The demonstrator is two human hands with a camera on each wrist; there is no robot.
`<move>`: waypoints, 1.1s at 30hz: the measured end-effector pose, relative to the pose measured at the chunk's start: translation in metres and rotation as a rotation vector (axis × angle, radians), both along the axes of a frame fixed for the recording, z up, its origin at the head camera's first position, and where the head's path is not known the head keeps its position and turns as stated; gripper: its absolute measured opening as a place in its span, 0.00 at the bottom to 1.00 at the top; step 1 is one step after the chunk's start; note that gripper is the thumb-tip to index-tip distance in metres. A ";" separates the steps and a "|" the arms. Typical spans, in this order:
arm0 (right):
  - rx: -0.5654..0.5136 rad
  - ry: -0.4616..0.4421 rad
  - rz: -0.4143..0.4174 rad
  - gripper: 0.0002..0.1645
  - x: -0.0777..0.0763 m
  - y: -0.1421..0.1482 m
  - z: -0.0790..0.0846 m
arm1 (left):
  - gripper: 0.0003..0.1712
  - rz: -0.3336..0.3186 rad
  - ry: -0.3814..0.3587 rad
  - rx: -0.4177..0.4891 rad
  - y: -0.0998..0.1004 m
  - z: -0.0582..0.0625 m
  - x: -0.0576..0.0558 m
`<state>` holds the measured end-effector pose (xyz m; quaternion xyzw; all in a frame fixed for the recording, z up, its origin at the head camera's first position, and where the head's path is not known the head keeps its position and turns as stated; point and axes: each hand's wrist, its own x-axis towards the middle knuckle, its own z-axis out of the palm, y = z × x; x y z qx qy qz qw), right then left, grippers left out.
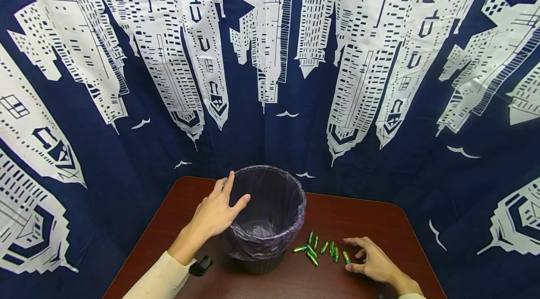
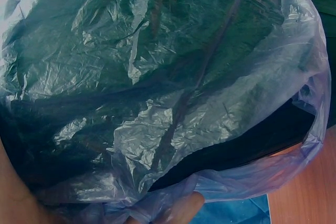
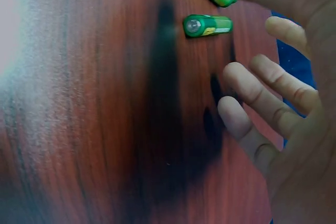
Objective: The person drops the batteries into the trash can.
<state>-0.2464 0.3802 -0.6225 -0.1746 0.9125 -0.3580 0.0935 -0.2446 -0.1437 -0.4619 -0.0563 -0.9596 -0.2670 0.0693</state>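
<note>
Head view: left hand on rim of bin, fingers spread; right hand, thumb and fingers apart, holds nothing, just beside rightmost battery, toward right edge of table.

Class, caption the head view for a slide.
Left grip at a lined bin, right grip beside green batteries on a table.

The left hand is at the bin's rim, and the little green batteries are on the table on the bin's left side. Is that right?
Not quite: the little green batteries are on the table on the bin's right side, as the head view shows. The left hand is at the rim.
</note>
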 end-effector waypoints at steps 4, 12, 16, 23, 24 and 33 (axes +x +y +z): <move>-0.010 -0.020 0.024 0.46 0.001 0.000 -0.002 | 0.60 -0.001 -0.001 -0.001 0.000 0.001 0.000; 0.008 -0.054 0.021 0.45 -0.002 -0.001 -0.008 | 0.60 0.000 -0.003 0.000 0.001 0.001 0.000; 0.001 -0.062 0.015 0.44 -0.004 -0.001 -0.012 | 0.59 0.003 -0.004 -0.004 0.001 0.000 0.000; -0.038 -0.089 0.028 0.41 -0.005 0.001 -0.018 | 0.59 0.001 -0.007 0.004 0.001 0.001 0.001; -0.044 -0.096 0.029 0.40 -0.005 0.001 -0.018 | 0.59 0.002 -0.007 0.003 0.001 0.001 0.001; -0.126 -0.165 0.031 0.37 -0.008 0.001 -0.020 | 0.59 0.002 -0.003 0.006 0.000 0.000 0.001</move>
